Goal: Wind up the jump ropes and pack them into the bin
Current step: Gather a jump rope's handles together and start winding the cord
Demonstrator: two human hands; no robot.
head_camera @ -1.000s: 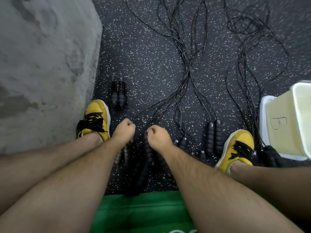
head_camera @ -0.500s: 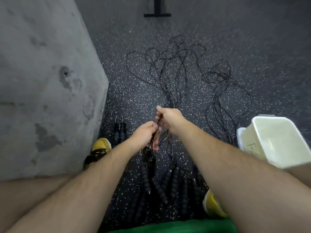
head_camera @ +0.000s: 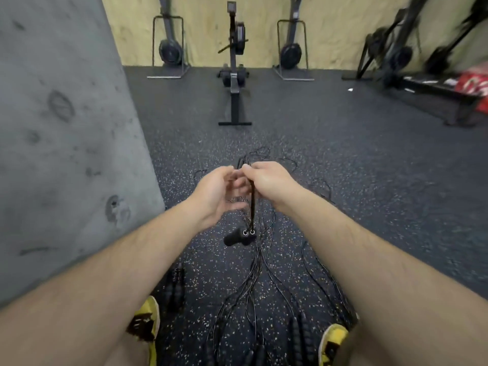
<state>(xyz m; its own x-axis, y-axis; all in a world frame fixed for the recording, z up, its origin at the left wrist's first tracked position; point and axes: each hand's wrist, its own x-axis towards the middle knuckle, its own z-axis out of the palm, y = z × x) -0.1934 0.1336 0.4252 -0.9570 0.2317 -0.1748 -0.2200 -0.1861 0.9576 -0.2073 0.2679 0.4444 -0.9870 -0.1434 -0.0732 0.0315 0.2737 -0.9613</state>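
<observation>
While no bin shows, right hand [head_camera: 266, 182] apparently pinching cord [head_camera: 252, 204], left hand [head_camera: 219, 191] loosely open, handles [head_camera: 239, 236] dangling.

The scene is being lit evenly and rather dimly from overhead, with shadows kept soft. Edges are being bowed by the wide lens, and the machines [head_camera: 412, 54] at far right are being smeared by motion blur.
</observation>
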